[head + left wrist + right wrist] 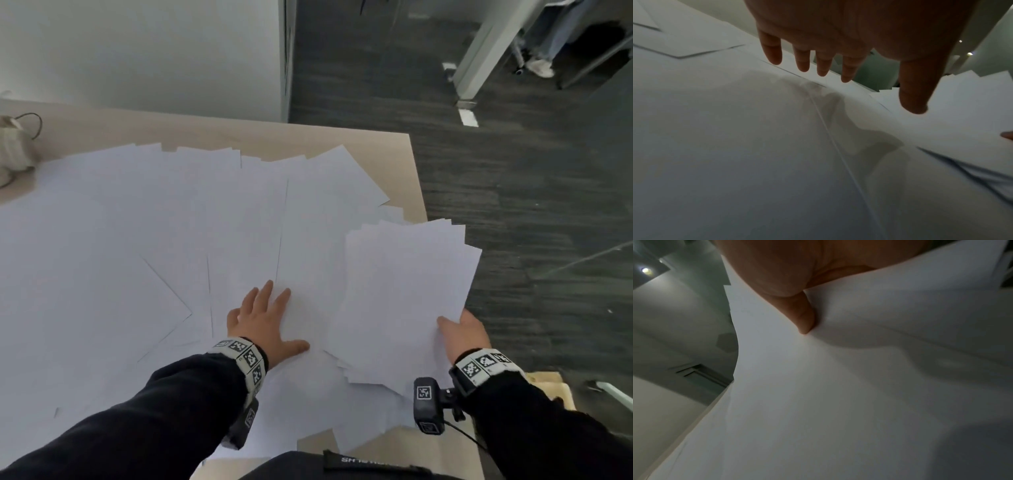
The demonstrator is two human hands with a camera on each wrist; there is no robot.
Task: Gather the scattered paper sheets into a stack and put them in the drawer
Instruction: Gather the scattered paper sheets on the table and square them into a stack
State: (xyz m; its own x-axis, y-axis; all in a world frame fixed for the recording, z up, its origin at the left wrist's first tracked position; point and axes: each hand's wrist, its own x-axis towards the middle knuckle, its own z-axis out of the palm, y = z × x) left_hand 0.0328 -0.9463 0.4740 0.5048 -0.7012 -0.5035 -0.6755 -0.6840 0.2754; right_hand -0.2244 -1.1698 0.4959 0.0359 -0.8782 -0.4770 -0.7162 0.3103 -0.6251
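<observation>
A pale bag sits at the table's far left edge. Loose white sheets cover most of the top. The left hand lies flat on them, fingers spread. By the right edge, the right hand grips a rough stack, thumb on top.
</observation>
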